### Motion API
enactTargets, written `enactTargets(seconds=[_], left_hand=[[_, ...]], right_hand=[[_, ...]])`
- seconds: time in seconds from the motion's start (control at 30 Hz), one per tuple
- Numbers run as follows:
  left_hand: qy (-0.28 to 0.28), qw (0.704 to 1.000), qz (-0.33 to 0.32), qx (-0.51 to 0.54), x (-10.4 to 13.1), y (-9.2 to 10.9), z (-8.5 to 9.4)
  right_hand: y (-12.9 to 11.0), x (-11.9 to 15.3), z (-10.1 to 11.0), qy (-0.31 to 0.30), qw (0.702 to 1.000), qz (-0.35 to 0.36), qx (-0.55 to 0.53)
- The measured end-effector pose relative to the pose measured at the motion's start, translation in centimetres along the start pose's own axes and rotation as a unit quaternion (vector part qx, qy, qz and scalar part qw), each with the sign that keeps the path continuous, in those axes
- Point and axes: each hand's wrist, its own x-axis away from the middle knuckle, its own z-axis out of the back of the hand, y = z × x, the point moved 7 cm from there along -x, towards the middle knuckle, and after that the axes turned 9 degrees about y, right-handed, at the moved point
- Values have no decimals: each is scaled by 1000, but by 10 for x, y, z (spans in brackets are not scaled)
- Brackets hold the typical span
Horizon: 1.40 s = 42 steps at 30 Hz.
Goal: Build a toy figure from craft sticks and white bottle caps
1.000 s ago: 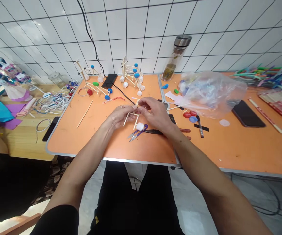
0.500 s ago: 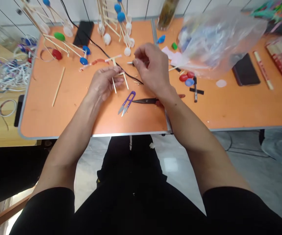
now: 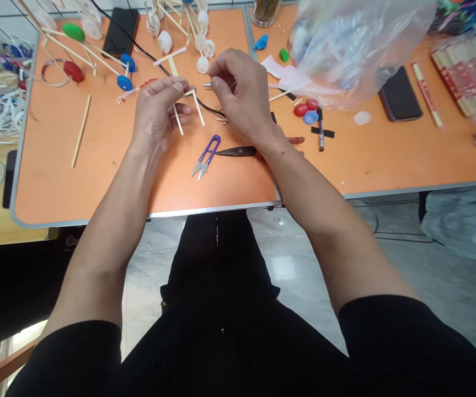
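My left hand [image 3: 161, 107] pinches a small frame of pale wooden sticks [image 3: 198, 108] between thumb and fingers. A pink-tipped crosspiece tops the frame, and two legs point down toward the table. Just to the right, my right hand [image 3: 240, 91] is closed around a slim tool with a metal tip [image 3: 207, 85]; most of it is hidden in the fingers. The tip points left at the frame, apart from it. Below the hands lie purple thread snips [image 3: 207, 157] and dark-bladed scissors or pliers [image 3: 238, 151], partly under my right forearm.
A black cable [image 3: 146, 53] crosses the orange table [image 3: 109, 182]. Stick models with blue balls [image 3: 125, 82] stand at the back. A loose stick [image 3: 81, 131] lies left. To the right are a plastic bag [image 3: 345, 49], a phone [image 3: 400, 95] and a marker [image 3: 321, 129].
The view has shifted, so the table items appear higher and further left. Both hands keep their grips, and the tool's tip stays near the stick frame.
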Motion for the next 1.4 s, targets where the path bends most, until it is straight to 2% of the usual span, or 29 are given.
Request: enactTargets(seconds=[0.2,0.43,0.57,0.73,0.93,1.2,1.4], left_hand=[[22,998,-13,57,0,5,-1],[21,994,8,108,5,9,-4],[13,992,6,125,8,13,-4],[-2,994,-21,111,10,17,-5],[-16,994,-37,103,10,14,-9],[-61,991,-79,88,12,17,-18],[-22,994,-47,101,10,14,-12]], right_hand=[[9,-3,-4,15,1000,4,9],[19,1,-11,18,999,4,-28],[22,6,-18,-5,993,-60,-104],[28,9,-30,-38,957,-181,-224],[18,10,-36,-63,935,-203,-283],[12,11,-38,-58,924,-209,-314],[12,11,-35,-35,924,-218,-311]])
